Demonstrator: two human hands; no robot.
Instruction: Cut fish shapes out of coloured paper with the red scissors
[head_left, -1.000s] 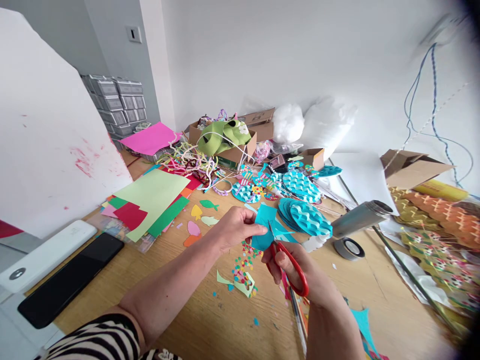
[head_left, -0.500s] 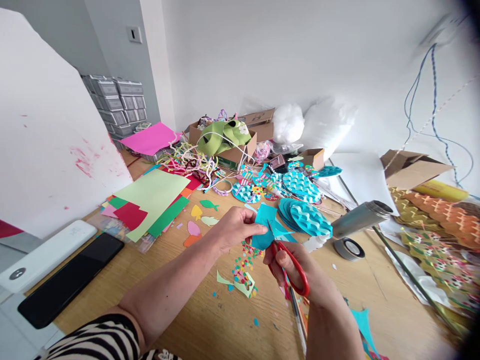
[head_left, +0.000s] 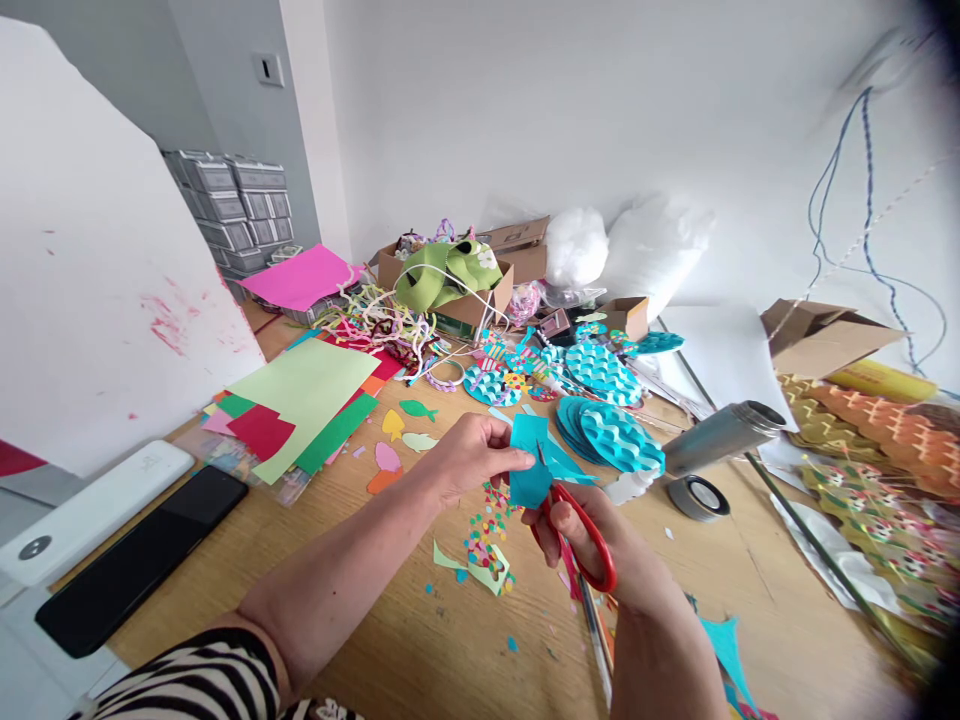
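Between thumb and fingers, my left hand point(head_left: 480, 455) pinches a piece of blue paper point(head_left: 529, 485) above the table. My right hand point(head_left: 592, 535) is closed round the handles of red scissors point(head_left: 604, 555), whose blades meet the right part of the paper. Several small paper fish lie beyond my left forearm, among them a green fish point(head_left: 418, 409) and a yellow fish point(head_left: 392, 425). Below the paper are scattered confetti dots point(head_left: 487, 530) and a pale green scrap point(head_left: 491, 572). Just past the scissors sits a stack of blue scalloped discs point(head_left: 619, 437).
A steel flask point(head_left: 724, 437) lies at the right beside its lid point(head_left: 698, 498). Coloured paper sheets point(head_left: 311, 385) are piled at the left, near a black phone point(head_left: 142, 560) and a white device point(head_left: 97, 510). Boxes and pipe cleaners point(head_left: 390, 325) crowd the back.
The blue paper has turned slightly and shifted a little to the right in my left hand. The scissors have moved slightly against it; my left arm stays nearly still.
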